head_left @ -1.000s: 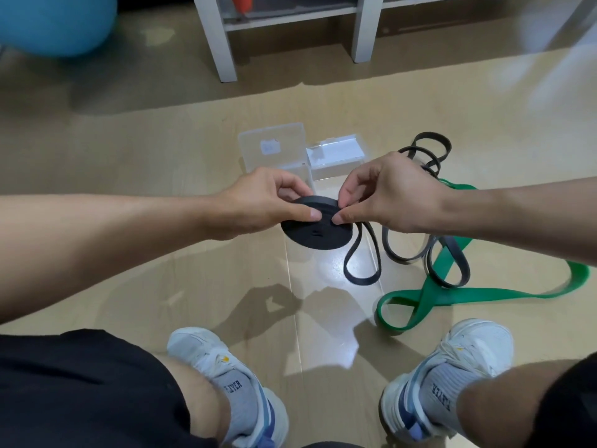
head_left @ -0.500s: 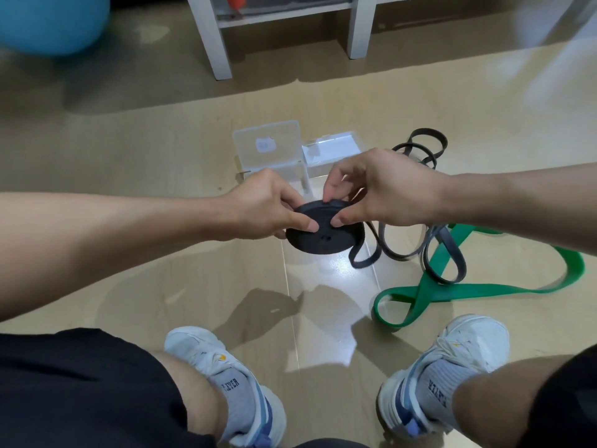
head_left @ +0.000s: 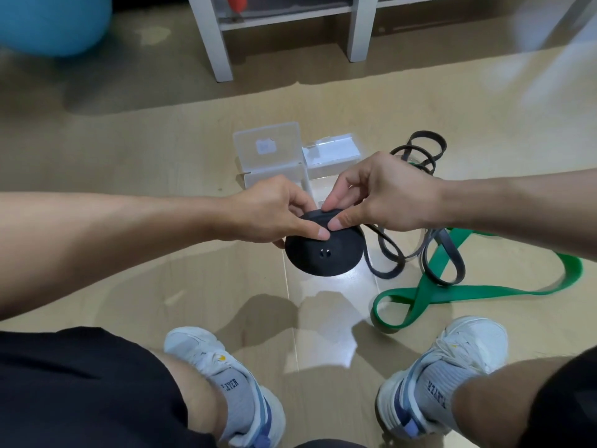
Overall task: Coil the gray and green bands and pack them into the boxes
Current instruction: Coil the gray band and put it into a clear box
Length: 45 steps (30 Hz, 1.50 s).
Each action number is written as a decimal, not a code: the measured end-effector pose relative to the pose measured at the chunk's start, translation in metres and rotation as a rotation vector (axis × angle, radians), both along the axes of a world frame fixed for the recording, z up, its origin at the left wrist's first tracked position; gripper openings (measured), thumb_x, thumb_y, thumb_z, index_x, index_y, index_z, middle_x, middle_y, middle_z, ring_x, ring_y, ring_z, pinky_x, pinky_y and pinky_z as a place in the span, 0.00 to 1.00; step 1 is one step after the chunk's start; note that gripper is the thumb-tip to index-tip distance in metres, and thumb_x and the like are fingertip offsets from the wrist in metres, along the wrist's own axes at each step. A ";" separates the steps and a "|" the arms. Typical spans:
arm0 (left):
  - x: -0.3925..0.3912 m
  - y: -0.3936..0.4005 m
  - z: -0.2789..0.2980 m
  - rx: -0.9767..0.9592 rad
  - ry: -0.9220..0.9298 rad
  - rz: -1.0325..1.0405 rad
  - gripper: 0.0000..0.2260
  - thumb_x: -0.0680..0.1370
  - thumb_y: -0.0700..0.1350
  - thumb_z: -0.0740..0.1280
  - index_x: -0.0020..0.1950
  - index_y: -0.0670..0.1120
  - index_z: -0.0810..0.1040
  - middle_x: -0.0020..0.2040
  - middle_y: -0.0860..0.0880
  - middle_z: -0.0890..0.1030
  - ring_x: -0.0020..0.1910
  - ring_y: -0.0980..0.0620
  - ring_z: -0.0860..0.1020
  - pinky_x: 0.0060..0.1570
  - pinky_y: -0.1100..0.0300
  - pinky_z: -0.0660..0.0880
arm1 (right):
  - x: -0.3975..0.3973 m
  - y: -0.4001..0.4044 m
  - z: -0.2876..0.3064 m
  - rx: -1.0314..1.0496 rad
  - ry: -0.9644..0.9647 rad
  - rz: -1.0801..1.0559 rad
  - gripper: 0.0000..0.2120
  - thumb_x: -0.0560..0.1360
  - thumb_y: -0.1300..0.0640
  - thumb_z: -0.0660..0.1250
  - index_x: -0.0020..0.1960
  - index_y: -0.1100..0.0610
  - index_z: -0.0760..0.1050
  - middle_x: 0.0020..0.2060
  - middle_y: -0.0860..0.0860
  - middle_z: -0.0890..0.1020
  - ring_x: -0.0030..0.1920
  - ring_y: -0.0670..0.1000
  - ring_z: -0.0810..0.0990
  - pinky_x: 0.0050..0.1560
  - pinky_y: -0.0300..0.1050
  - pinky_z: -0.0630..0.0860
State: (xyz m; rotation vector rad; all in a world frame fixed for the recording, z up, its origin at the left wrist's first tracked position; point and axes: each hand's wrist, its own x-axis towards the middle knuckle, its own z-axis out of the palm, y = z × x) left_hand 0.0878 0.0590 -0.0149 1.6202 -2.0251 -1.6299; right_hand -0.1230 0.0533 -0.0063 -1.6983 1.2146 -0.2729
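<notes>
The gray band is partly wound into a tight dark disc (head_left: 324, 252) held above the floor. My left hand (head_left: 273, 213) grips the disc's left side, thumb on top. My right hand (head_left: 384, 195) pinches its upper right edge. The band's loose tail (head_left: 392, 253) hangs down to the right and trails in loops (head_left: 423, 147) behind my right hand. The green band (head_left: 452, 291) lies uncoiled on the floor at right, crossing under the gray loops. Two clear plastic boxes sit beyond my hands: an open one (head_left: 269, 153) on the left, a closed one (head_left: 332, 153) beside it.
My two feet in white shoes (head_left: 219, 373) (head_left: 452, 360) rest on the wooden floor below the hands. White shelf legs (head_left: 213, 40) stand at the back. A blue exercise ball (head_left: 51, 21) sits at the far left.
The coil has grown slightly as more band went around it, and the hanging loop under it is shorter. My right hand shifted its pinch over the disc's upper edge.
</notes>
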 end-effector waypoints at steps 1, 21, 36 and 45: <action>0.000 0.000 0.000 0.011 0.002 -0.001 0.08 0.74 0.48 0.77 0.46 0.45 0.86 0.33 0.53 0.83 0.36 0.56 0.80 0.47 0.50 0.84 | 0.001 0.000 0.000 0.009 0.001 0.000 0.10 0.68 0.59 0.81 0.47 0.51 0.84 0.40 0.47 0.88 0.46 0.49 0.87 0.55 0.48 0.82; 0.006 0.003 -0.002 0.160 0.114 0.022 0.04 0.79 0.46 0.72 0.49 0.47 0.85 0.43 0.47 0.86 0.43 0.52 0.84 0.50 0.46 0.83 | -0.003 0.001 0.000 0.070 -0.028 -0.081 0.12 0.68 0.58 0.82 0.48 0.55 0.83 0.41 0.51 0.88 0.46 0.51 0.87 0.52 0.42 0.82; 0.008 -0.004 -0.010 0.460 0.403 0.476 0.13 0.83 0.45 0.67 0.64 0.41 0.81 0.65 0.40 0.82 0.55 0.42 0.85 0.50 0.42 0.84 | -0.021 -0.008 -0.020 0.308 -0.395 -0.420 0.20 0.71 0.62 0.77 0.63 0.53 0.83 0.56 0.52 0.86 0.57 0.55 0.85 0.58 0.50 0.83; -0.001 0.005 -0.008 0.272 0.177 0.182 0.07 0.77 0.50 0.74 0.53 0.50 0.83 0.51 0.48 0.88 0.49 0.52 0.84 0.55 0.51 0.80 | -0.011 -0.003 -0.009 0.148 -0.168 -0.137 0.17 0.72 0.61 0.77 0.59 0.50 0.84 0.46 0.43 0.88 0.49 0.40 0.85 0.50 0.31 0.78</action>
